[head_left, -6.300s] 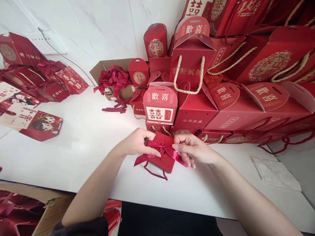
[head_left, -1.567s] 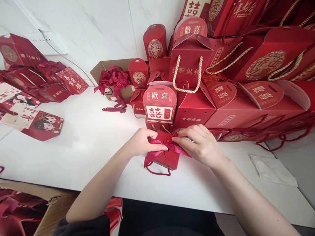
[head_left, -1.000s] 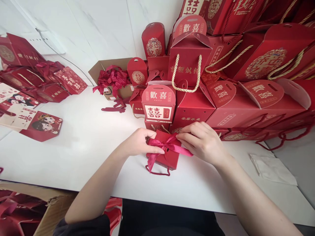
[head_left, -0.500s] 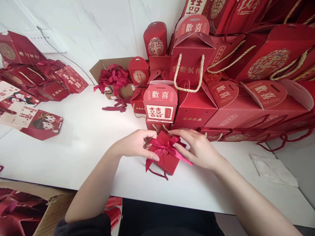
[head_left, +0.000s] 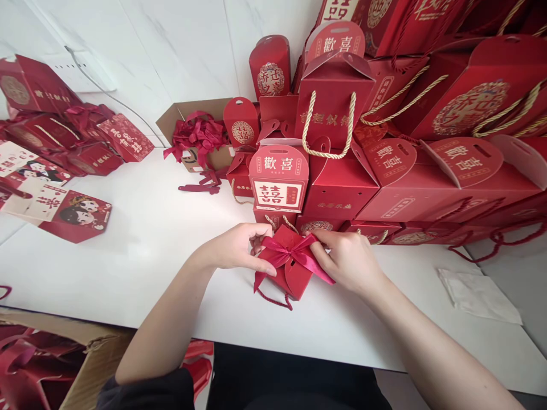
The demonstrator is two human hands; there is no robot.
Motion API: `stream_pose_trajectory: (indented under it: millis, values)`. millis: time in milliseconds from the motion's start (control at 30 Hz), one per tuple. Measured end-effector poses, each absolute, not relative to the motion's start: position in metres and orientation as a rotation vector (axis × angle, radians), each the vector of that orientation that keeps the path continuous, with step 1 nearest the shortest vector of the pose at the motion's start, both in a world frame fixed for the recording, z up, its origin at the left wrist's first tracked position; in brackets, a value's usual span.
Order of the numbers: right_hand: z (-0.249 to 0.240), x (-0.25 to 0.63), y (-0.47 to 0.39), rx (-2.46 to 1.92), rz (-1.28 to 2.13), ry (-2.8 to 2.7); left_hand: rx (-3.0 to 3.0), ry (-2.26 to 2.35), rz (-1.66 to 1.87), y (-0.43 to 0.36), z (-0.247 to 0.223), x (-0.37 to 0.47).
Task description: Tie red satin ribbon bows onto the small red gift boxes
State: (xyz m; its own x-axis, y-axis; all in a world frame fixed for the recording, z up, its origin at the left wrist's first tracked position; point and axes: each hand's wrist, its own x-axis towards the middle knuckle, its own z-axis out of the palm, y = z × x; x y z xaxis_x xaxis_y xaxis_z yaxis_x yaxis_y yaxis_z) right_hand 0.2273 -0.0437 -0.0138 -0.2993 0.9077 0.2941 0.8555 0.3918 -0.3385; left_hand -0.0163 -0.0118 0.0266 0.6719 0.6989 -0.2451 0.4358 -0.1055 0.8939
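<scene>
A small red gift box (head_left: 294, 281) sits on the white table, turned cornerwise to me, with a red cord handle (head_left: 273, 302) hanging at its near side. Across its top lies a shiny red ribbon bow (head_left: 289, 254), knotted at the middle with its tails falling left and right. My left hand (head_left: 239, 247) is closed at the bow's left loop, thumb along the ribbon and box edge. At the right loop, my right hand (head_left: 346, 256) pinches the ribbon between thumb and fingers, drawing that loop out flat.
Red gift boxes with rope handles (head_left: 337, 193) are stacked close behind the work. An open carton of ribbon (head_left: 199, 136) stands back left. More boxes (head_left: 64, 142) lie at far left. A white tissue (head_left: 478, 296) is at right, and a cardboard box (head_left: 102, 353) at lower left.
My right hand's fingers have closed on the bow's right loop and pulled it outward, so the bow looks wider and flatter. My left hand has barely moved.
</scene>
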Motion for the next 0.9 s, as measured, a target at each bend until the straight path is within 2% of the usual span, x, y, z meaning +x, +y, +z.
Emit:
stream_pose_trajectory:
  millis: [900]
  values:
    - [-0.0178, 0.2252, -0.0401, -1.600, 0.474, -2.144, 1.730, 0.901, 0.301, -0.0046, 0.0206, -0.0203]
